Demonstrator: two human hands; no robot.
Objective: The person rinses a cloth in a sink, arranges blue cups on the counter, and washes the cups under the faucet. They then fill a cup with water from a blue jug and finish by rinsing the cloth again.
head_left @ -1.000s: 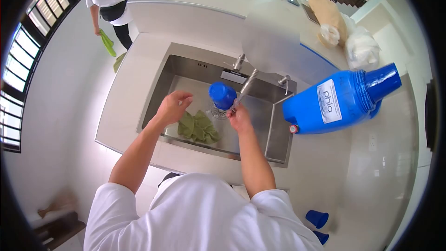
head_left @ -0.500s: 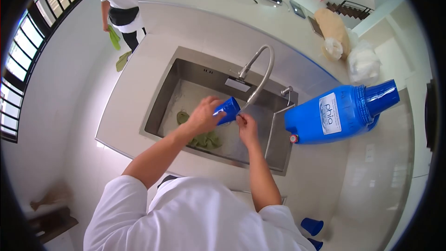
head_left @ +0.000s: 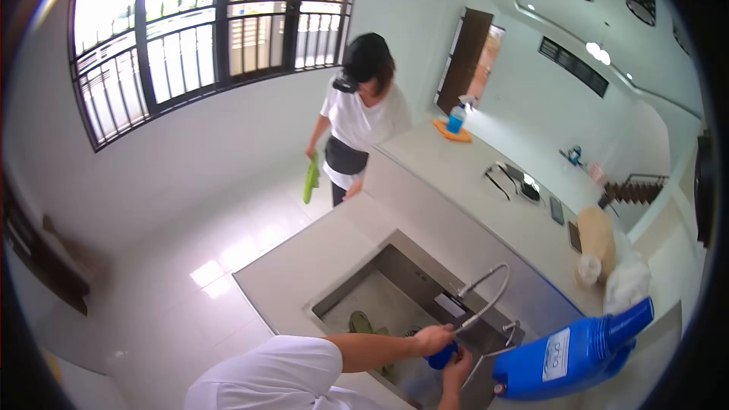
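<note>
Over the sink [head_left: 395, 244], a blue cup [head_left: 440, 358] is tilted between my two hands, below the end of the curved faucet [head_left: 503, 279]. My left hand [head_left: 433, 339] is closed around the cup from above. Against the cup's right side, my right hand [head_left: 457, 370] has its fingers bent at the rim; they are partly hidden. A green cloth [head_left: 360, 323] lies on the sink floor left of the hands, with more green cloth partly covered by my left arm.
A large blue jug [head_left: 524, 372] with a blue cup on its cap stands right of the sink. On the raised counter [head_left: 433, 153] are a spray bottle [head_left: 456, 118], glasses [head_left: 497, 181] and phones. Another person [head_left: 364, 118] stands beyond, holding a green cloth [head_left: 311, 180].
My view has swung up and left, so the sink and hands appear lower in the picture. The other person and the windows show more fully. The cup stays in my hands.
</note>
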